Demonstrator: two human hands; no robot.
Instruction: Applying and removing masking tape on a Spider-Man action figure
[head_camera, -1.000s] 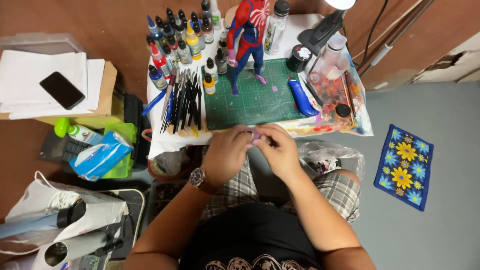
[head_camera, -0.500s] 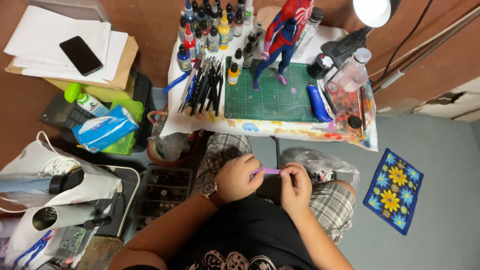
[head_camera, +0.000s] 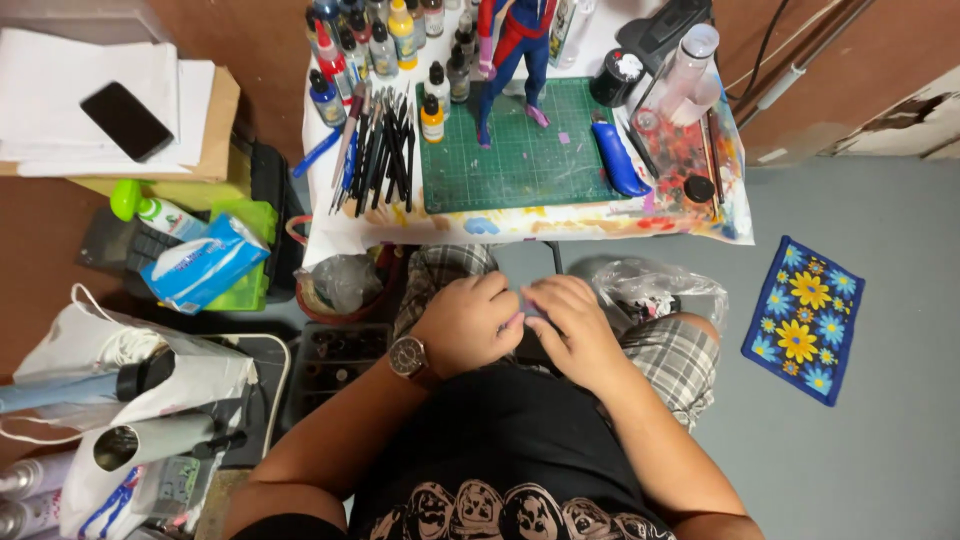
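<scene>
Two hands, left (head_camera: 468, 322) and right (head_camera: 570, 325), joined over lap. One wristwatch (head_camera: 408, 357). One green cutting mat (head_camera: 520, 160). One red-and-blue figure (head_camera: 515, 50) standing on mat. One blue utility knife (head_camera: 617, 162). One dark phone (head_camera: 127, 120) on paper stack. One flowered blue cloth (head_camera: 803, 318) on floor. One blue tissue pack (head_camera: 203, 262). Paint bottles and brushes: many, bunched, exact count unclear.

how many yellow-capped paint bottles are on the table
2: one yellow-capped bottle stands at the green cutting mat's left edge, one taller bottle in the back row. Others may be cut off at the top.
</scene>
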